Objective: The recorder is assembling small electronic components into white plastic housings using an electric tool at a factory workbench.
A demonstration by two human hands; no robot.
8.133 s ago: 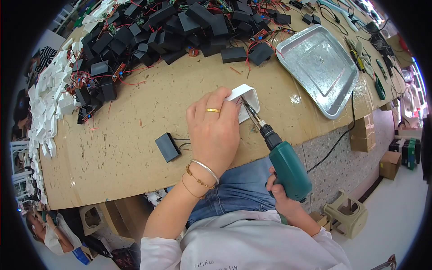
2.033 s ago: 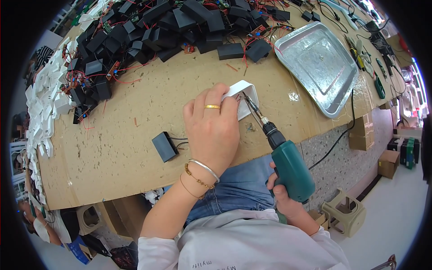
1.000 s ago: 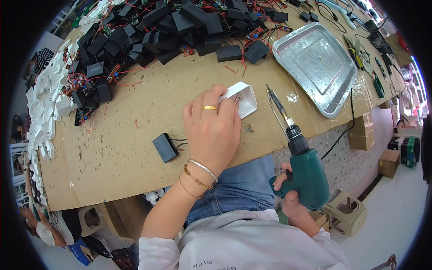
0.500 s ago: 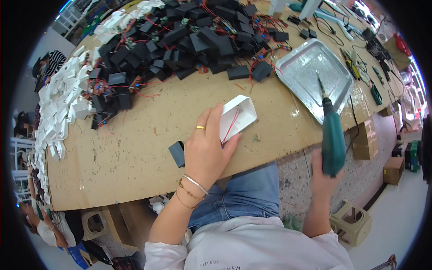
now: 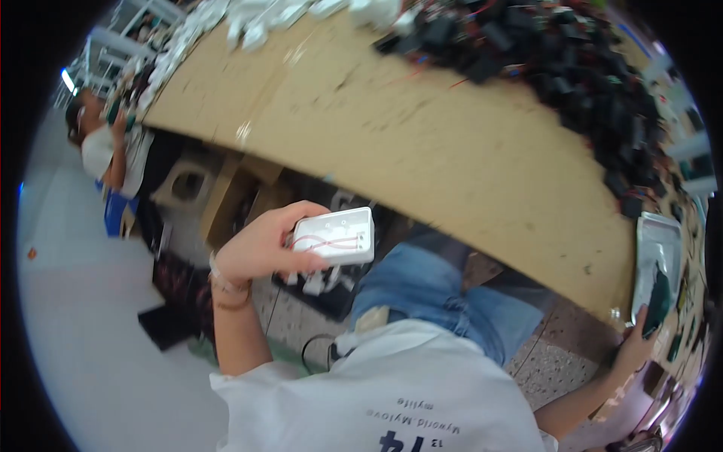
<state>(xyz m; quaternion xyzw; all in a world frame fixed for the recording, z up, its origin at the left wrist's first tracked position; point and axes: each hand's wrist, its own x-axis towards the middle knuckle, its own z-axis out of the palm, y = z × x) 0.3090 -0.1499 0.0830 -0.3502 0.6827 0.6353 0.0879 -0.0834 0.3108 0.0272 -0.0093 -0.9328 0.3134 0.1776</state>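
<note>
A small white plastic case (image 5: 348, 239) with thin red wires inside is gripped in my left hand (image 5: 263, 245), fingers along its far side and thumb along its near side. The case hangs beyond the table's near edge, above a dark bin (image 5: 335, 300) of white parts, its open side facing up. At the far right, my right hand (image 5: 639, 343) is wrapped round a green electric screwdriver (image 5: 660, 303). The tool is over or against a silvery metal tray (image 5: 646, 233); whether it touches the tray I cannot tell.
Black boxes (image 5: 561, 75) with red wires are heaped at the table's far right. White cases (image 5: 252, 22) line the far side. Cardboard covers the table (image 5: 361, 120). A person (image 5: 113, 154) is at the left, near a stool (image 5: 188, 184) and a cardboard box (image 5: 222, 192).
The view has swung left. My left hand has carried the white case off the tabletop, past the near edge. My right hand still holds the screwdriver by the tray.
</note>
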